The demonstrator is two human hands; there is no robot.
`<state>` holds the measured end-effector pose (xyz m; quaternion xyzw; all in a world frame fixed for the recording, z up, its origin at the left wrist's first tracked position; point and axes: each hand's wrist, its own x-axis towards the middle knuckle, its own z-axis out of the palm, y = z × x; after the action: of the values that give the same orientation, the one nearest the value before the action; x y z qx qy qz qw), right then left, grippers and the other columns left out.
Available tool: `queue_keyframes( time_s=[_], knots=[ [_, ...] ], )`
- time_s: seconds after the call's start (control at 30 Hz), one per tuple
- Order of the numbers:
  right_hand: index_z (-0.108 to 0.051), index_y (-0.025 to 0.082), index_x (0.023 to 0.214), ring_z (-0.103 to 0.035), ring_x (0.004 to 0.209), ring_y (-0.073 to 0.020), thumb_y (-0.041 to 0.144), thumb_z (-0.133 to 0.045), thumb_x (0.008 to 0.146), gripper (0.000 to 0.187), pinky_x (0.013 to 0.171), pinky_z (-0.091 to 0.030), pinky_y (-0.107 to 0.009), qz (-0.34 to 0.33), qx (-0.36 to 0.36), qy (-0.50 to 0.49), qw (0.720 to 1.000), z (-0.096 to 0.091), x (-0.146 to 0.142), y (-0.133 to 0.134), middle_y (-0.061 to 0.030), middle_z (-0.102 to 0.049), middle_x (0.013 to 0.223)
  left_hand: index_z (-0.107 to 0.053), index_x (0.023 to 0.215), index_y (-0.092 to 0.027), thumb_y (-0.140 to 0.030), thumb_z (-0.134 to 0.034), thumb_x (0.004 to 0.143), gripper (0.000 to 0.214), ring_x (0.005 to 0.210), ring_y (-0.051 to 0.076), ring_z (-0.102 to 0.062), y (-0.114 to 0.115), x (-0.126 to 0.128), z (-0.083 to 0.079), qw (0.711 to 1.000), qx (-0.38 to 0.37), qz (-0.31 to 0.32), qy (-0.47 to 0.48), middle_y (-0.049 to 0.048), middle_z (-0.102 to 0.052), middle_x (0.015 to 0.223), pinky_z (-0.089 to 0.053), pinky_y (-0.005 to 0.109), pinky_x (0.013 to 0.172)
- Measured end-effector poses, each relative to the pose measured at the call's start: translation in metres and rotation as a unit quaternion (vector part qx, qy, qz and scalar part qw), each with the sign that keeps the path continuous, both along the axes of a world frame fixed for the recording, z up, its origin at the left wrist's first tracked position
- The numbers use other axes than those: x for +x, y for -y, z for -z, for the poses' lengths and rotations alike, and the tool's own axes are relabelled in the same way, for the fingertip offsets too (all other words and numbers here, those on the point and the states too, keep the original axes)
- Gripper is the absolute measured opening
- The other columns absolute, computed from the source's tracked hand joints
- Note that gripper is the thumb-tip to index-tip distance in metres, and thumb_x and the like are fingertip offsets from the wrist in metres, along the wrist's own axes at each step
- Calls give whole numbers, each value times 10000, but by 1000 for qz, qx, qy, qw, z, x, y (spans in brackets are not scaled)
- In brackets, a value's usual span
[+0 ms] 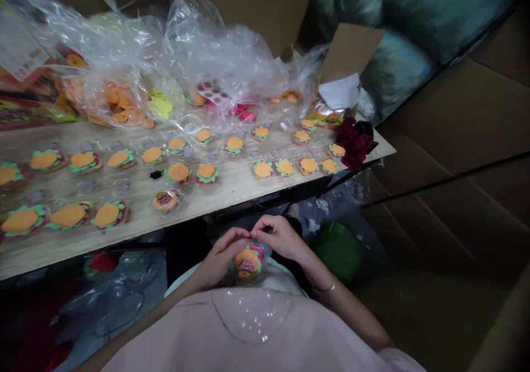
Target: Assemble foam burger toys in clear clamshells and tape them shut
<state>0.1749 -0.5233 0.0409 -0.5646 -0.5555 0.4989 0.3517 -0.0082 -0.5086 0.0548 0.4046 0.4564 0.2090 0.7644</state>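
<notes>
A clear plastic clamshell pack with a toy burger (247, 262) inside is held low over my lap, its top marked with a printed label. My left hand (223, 253) grips the pack from its left side, fingers bent over the upper edge. At that same edge my right hand (278, 237) pinches with thumb and forefinger, close against the left fingertips. Whatever small part lies between those fingertips is too small to make out. Nearest on the table is another labelled burger pack (167, 200).
Rows of toy burgers in open clear packs (179, 173) cover the table (232, 195). Behind them stand plastic bags of orange pieces (120, 104) and yellow pieces (160, 104). A dark red scrunchie (354, 143) lies at the right end, by an open cardboard box (350, 57). A green stool (337, 250) is below.
</notes>
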Motion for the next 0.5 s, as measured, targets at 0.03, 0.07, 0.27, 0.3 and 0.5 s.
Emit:
queue_keyframes(
  time_s=[0.03, 0.07, 0.27, 0.3, 0.5],
  knots=[
    [-665, 142, 712, -517, 608, -109, 263, -628, 765, 137, 568, -374, -218, -4, -6, -9, 1000, -2, 0, 0, 0, -629, 662, -583, 894, -164, -389, -656, 691, 312, 705, 143, -521, -1, 0, 0, 1000, 4, 5, -2, 3, -598, 815, -407, 245, 637],
    [-661, 138, 713, -509, 598, -104, 268, -631, 764, 142, 560, -371, -215, -8, -16, -25, 1000, -4, 1, 0, 3, -623, 653, -596, 884, -157, -391, -644, 700, 302, 710, 148, -523, -2, 0, 1, 1000, 7, 12, -4, 10, -603, 817, -407, 247, 639],
    [-638, 135, 743, -492, 580, -98, 334, -632, 778, 203, 562, -384, -219, -18, -62, -109, 992, -4, 3, 1, 11, -605, 649, -637, 813, -138, -377, -589, 730, 258, 694, 145, -512, -6, 0, -1, 998, 27, 43, -25, 22, -616, 785, -394, 238, 617],
    [-636, 138, 745, -498, 588, -102, 331, -622, 788, 198, 570, -389, -223, -14, -55, -95, 994, -3, 3, 2, 6, -609, 657, -636, 812, -140, -375, -585, 732, 254, 691, 143, -510, -6, 0, -1, 998, 33, 44, -26, 18, -614, 783, -391, 234, 610],
    [-641, 164, 699, -516, 665, -115, 175, -598, 793, 104, 632, -367, -235, 22, 85, 176, 980, -3, -1, 1, -9, -601, 711, -574, 815, -164, -381, -592, 732, 234, 637, 124, -482, -3, -1, 3, 999, 34, 24, -26, -16, -569, 722, -378, 221, 569]
  ],
)
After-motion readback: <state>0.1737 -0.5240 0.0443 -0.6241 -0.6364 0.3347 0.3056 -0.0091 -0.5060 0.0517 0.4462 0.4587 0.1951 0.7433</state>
